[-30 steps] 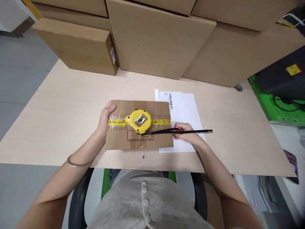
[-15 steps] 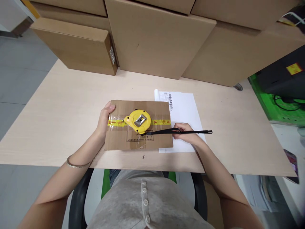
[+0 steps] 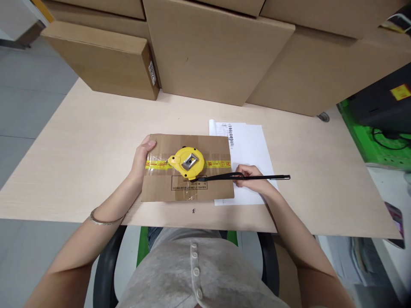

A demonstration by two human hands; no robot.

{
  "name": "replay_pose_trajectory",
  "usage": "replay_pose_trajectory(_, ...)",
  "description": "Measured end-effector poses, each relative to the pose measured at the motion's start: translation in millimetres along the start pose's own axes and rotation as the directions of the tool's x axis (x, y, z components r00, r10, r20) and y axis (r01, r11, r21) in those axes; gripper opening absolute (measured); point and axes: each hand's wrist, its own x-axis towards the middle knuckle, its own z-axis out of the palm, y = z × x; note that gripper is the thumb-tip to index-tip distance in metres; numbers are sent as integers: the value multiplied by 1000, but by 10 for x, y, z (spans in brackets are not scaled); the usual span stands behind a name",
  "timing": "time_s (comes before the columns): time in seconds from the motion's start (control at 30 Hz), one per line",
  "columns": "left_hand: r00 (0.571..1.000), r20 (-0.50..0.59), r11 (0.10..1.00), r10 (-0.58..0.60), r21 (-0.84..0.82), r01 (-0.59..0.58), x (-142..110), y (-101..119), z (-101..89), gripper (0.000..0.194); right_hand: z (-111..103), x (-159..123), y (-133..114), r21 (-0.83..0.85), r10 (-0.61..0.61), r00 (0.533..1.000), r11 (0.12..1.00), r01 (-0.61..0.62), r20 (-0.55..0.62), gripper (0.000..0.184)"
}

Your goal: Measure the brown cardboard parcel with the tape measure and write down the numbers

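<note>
A flat brown cardboard box (image 3: 160, 188) with yellow printed tape lies before me. My left hand (image 3: 141, 156) grips its left edge, thumb on top and the other fingers hidden. On the box rests a yellow tape measure (image 3: 198, 159) with a metal clip. Its black wrist strap (image 3: 221, 176) runs right to my other hand. Close beside the box's right edge, my right hand (image 3: 251, 177) is closed around a slim black pen (image 3: 278, 177), whose clip end points right; its tip is hidden. Beneath that hand lie white paper sheets (image 3: 253, 147), partly under the box.
Large cardboard boxes (image 3: 212, 55) stand along the back of the desk (image 3: 80, 171), with a smaller carton (image 3: 102, 64) at left. A dark device (image 3: 375, 107) sits on a green surface at right. A phone (image 3: 394, 222) lies by the desk's right edge.
The view has shifted very slightly. The pen's clip end sits a little farther right, while both hands, the box and the tape measure look nearly the same.
</note>
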Motion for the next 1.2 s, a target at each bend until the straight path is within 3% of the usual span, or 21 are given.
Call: replay_pose_trajectory(1.2, 1000, 0, 1000, -7, 3, 7, -2, -4, -12, 25, -1, -8, -20, -21, 20, 1000, 1000, -20, 0, 16)
